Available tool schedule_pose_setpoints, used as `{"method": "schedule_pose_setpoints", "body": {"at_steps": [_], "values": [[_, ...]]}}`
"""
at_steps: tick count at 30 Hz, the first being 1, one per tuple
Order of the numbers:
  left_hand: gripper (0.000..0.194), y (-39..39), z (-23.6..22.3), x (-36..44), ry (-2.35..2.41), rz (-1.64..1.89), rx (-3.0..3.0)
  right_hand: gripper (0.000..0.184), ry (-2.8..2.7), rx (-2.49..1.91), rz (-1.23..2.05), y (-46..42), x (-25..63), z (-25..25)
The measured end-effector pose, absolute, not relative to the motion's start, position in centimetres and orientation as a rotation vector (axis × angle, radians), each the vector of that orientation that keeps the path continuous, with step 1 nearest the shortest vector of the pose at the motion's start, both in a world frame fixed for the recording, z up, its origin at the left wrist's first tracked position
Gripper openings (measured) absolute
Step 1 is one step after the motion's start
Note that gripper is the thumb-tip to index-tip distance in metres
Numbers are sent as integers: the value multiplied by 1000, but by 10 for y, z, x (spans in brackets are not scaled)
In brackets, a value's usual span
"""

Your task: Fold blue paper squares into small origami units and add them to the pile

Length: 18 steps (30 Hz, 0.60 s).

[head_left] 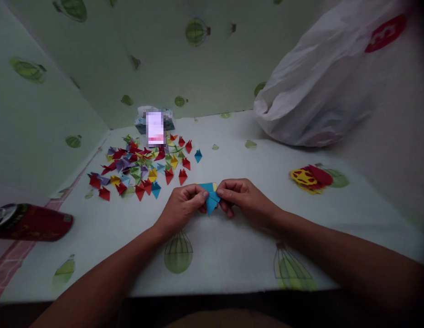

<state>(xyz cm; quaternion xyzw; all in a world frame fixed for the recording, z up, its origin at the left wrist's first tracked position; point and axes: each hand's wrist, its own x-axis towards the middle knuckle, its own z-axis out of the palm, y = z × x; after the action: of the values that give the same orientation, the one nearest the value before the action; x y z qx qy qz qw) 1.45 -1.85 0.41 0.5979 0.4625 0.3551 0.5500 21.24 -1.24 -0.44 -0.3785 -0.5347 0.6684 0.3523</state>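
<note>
Between my two hands, a partly folded piece of blue paper [212,205] is held just above the table, its pointed end towards me. A pale yellow edge shows at its top. My left hand [184,202] pinches its left side between thumb and fingers. On the right side, my right hand [241,196] grips it the same way, with the other fingers curled below. To the left and further back lies a loose pile of small folded paper pieces [140,166] in red, blue, yellow, green and purple. One blue folded piece [198,155] sits apart at the pile's right edge.
A lit phone [155,127] leans against a tissue box [170,119] at the back. Red and yellow cut-outs [307,178] lie to the right. A white plastic bag [307,95] stands at the back right; a red can [34,222] is at the left edge.
</note>
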Motion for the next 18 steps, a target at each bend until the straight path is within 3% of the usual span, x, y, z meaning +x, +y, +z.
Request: {"method": "schedule_pose_setpoints", "body": {"at_steps": [18], "values": [[28,-20,0,16,1060,785,1350,31,-1402,-1035,1646,-13,211,-2]]}}
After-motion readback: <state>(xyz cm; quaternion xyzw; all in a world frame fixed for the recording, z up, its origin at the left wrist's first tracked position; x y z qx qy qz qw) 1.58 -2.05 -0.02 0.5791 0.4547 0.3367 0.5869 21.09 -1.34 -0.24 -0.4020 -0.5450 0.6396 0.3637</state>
